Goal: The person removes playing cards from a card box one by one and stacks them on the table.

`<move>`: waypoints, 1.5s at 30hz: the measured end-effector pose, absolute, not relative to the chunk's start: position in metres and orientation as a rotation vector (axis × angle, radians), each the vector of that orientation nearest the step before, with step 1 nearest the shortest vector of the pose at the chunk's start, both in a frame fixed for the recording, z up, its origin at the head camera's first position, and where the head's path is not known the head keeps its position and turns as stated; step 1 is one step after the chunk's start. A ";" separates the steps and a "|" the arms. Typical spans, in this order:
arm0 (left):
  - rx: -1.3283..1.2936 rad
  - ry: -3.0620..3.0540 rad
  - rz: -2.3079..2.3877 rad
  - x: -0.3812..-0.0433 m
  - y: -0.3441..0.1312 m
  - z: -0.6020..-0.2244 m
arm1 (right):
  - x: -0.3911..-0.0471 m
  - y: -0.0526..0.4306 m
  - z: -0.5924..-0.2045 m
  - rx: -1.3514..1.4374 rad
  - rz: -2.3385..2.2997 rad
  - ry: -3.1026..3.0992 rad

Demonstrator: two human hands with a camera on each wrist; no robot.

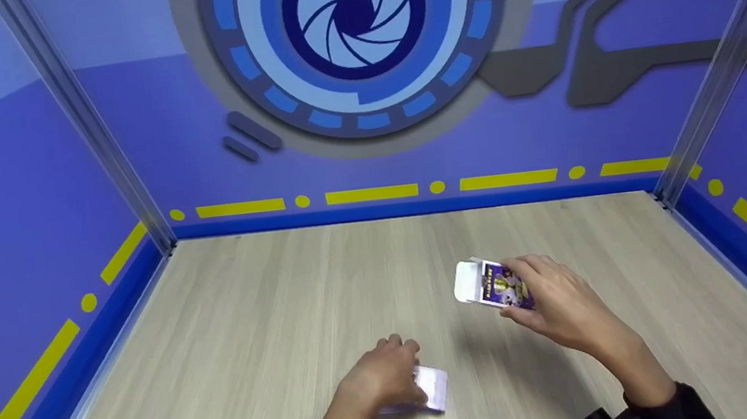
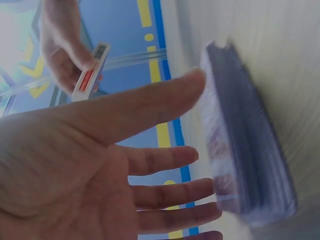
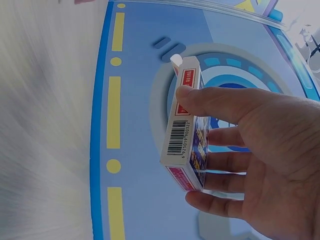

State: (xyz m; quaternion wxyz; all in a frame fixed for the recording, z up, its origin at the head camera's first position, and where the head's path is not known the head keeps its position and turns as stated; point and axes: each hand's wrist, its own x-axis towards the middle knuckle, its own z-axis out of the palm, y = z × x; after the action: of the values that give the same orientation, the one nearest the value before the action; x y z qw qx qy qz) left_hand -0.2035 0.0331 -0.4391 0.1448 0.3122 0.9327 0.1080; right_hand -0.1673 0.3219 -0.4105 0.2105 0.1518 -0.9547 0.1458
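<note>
A card box [image 1: 508, 285], purple-printed with a white open end flap, is held above the table by my right hand [image 1: 564, 304], thumb on one side and fingers on the other. Its barcode side [image 3: 178, 137] shows in the right wrist view. Low in the middle of the head view, a stack of cards [image 1: 434, 389] lies on the table, partly hidden under my left hand [image 1: 385, 375]. In the left wrist view the stack [image 2: 250, 140] shows its layered edge. My left thumb and fingers are stretched out at its near face, apart from each other.
The wood-grain table [image 1: 272, 303] is bounded by blue printed walls [image 1: 131, 151] at the back and both sides. Metal corner posts [image 1: 87, 128] stand at the back left and back right.
</note>
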 end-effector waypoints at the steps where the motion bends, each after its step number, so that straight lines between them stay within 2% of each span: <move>1: 0.900 2.695 0.345 -0.205 0.031 -0.438 | -0.167 0.322 -0.410 0.423 0.406 -2.654; 11: 1.230 2.949 0.741 -0.222 0.032 -0.432 | -0.166 0.314 -0.412 0.448 0.437 -2.671; 20: 1.366 2.919 1.328 -0.221 0.044 -0.435 | -0.165 0.298 -0.417 0.506 0.427 -2.674; 28: 1.236 2.575 1.763 -0.214 0.054 -0.436 | -0.164 0.289 -0.419 0.575 0.424 -2.637; 45: 1.036 2.520 1.751 -0.210 0.054 -0.434 | -0.158 0.277 -0.414 0.663 0.432 -2.623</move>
State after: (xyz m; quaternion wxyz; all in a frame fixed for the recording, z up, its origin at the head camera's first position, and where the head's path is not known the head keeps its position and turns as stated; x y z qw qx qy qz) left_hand -0.2100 0.0543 -0.4339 -0.0487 0.3195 0.7771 0.5400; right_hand -0.1583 0.2767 -0.4141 0.1997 0.2371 -0.9381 0.1544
